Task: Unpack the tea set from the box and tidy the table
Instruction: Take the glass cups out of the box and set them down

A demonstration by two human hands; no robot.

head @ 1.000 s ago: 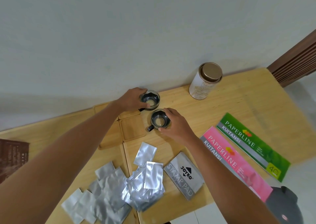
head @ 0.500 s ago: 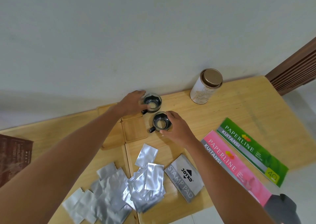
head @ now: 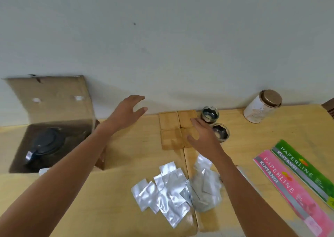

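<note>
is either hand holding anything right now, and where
Nothing is held. The left hand is open in the air, and the right hand hovers open beside the two glass cups.

Looks like a room in someone's home, maybe a corner used for a bit of paperwork too. The wooden table [head: 271, 133] is light-coloured and pushed right up against a plain painted wall [head: 162, 37], no shelving or equipment around. On it there's household stuff: a round tin [head: 260, 108] with a gold lid, small wooden coasters [head: 169, 121], two glass cups [head: 210, 114], loose foil sachets [head: 162, 188]. An open cardboard box [head: 48, 99] sits on the left. The Paperline receipt books [head: 296, 179] on the right add a slight home-office feel.
</note>
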